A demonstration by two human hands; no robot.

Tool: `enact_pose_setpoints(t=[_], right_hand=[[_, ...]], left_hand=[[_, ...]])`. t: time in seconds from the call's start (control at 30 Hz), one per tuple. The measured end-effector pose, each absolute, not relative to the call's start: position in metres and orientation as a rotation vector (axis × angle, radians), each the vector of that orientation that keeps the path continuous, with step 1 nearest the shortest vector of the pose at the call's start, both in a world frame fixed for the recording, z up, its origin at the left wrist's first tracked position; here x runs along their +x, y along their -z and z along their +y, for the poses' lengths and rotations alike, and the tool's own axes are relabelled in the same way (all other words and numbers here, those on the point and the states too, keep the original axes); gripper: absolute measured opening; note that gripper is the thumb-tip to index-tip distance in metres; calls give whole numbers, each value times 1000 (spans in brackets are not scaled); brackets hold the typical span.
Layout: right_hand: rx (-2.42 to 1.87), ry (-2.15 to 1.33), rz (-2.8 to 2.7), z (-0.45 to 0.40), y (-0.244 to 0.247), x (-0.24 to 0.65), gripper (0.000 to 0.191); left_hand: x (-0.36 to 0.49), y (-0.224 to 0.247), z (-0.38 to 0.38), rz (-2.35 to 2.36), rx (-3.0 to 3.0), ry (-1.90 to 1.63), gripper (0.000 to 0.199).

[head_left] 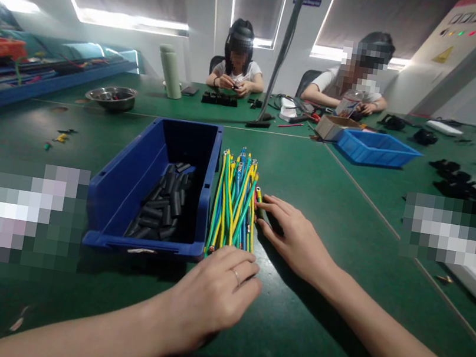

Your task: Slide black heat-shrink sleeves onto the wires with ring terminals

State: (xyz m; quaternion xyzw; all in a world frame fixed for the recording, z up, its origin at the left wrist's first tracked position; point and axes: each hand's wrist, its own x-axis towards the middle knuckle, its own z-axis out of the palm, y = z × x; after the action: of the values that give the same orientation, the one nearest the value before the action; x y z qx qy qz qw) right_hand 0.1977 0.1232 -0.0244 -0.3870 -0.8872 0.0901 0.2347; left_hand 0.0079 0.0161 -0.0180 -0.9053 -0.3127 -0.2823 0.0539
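Note:
A bundle of yellow, green and blue wires [237, 202] with metal end terminals lies lengthwise on the green table, along the right wall of a dark blue bin [206, 197]. Short black tubes [167, 198] lie inside the bin. My left hand [222, 286], a ring on one finger, is at the near end of the wires with its fingers curled down; whether anything is under them is hidden. At the bundle's right side is my right hand [296, 235], fingers stretched apart and their tips touching or nearly touching the outer wires.
A metal bowl [113, 100] and a green bottle [171, 73] stand beyond the bin. A light blue tray [376, 150] and a cardboard box [335, 128] sit farther right. Two people [236, 74] work across the green table [300, 182]. Black parts [465, 182] lie at the right.

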Motion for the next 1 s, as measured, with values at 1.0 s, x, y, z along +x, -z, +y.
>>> enact_pose_setpoints(t=[1.0], right_hand=[[-1114,-400,-2305,131,26,202,56]], left_hand=[[-20,-4,14,-627,-2561,809,21]])
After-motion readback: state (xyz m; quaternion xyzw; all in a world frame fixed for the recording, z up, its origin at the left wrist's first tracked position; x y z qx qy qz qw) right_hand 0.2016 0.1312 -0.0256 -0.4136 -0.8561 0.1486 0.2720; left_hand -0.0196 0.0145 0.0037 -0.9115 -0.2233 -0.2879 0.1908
